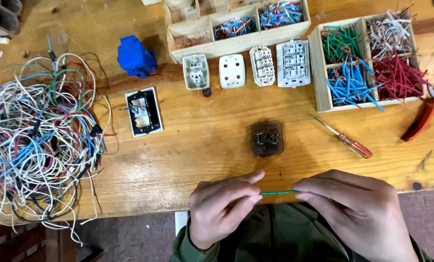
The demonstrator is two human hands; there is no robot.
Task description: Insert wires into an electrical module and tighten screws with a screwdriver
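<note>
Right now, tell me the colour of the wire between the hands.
Green wire, clearest in the head view.

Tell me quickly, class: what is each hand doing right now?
Left hand: closed, pinching one end of the short green wire.
Right hand: closed, pinching the wire's other end.

No packages, labels, signs or screens are visible on the wooden workbench (188, 160) or anywhere else in this head view.
</note>
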